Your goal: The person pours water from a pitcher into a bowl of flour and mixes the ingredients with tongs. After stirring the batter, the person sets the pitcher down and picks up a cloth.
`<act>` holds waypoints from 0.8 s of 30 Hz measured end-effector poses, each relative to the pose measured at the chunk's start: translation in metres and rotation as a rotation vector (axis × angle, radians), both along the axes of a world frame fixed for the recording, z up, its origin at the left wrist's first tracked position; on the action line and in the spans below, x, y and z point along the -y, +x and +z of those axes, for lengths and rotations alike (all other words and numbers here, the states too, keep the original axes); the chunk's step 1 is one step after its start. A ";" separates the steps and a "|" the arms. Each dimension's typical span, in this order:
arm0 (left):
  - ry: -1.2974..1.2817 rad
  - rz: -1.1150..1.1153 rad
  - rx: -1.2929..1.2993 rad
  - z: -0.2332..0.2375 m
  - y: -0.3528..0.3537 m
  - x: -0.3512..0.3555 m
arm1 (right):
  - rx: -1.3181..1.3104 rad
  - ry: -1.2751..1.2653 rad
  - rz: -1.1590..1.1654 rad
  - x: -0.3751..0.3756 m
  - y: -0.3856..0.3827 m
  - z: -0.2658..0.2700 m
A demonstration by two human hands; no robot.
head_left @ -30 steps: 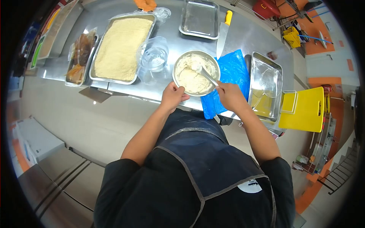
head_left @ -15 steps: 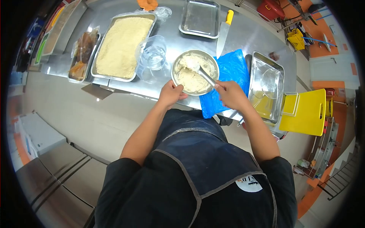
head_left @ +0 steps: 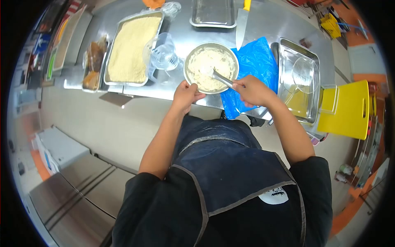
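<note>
A round metal bowl [head_left: 235,57] on the steel table holds a pale, lumpy, dough-like mixture [head_left: 210,61]. My left hand [head_left: 186,97] is closed on the bowl's near left rim, thumb on top. In my right hand [head_left: 252,91] is the handle of a metal spoon [head_left: 222,79]; its head sits in the mixture and is partly covered by it. Right of the bowl, under my right hand, lies a crumpled blue plastic bag [head_left: 257,61]. A clear plastic measuring jug [head_left: 163,55] stands just left of the bowl.
To the left are a tray of pale crumbs [head_left: 133,49] and a narrow tray of bagged brown food [head_left: 95,59]. A knife [head_left: 242,26] and an empty metal tray [head_left: 214,12] lie behind the bowl. A tray with a sieve [head_left: 305,78] and a yellow board [head_left: 349,109] are at right.
The spoon's head has shifted within the mixture, which now looks more evenly spread in the bowl. Both hands keep their grips. The whole view has shifted slightly.
</note>
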State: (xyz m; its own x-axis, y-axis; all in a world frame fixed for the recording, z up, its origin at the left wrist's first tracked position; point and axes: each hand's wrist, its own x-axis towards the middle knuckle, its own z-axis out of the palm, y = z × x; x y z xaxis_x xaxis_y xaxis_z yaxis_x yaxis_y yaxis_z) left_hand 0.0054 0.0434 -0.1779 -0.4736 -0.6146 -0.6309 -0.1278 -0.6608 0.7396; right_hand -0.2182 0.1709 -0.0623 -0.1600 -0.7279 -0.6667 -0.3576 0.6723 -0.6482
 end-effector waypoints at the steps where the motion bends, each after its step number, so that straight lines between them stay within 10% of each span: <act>1: 0.001 0.002 0.003 0.003 0.001 -0.001 | -0.010 0.017 0.012 -0.002 0.003 0.017; 7: -0.024 -0.135 0.006 0.013 0.008 0.012 | -0.586 -0.176 0.249 -0.028 0.034 0.090; 10: -0.029 -0.308 -0.047 0.004 0.014 0.021 | -0.723 -0.103 0.447 -0.005 0.048 0.043; 24: -0.002 -0.377 -0.068 0.005 0.034 0.037 | -0.871 0.231 0.406 0.058 0.069 0.063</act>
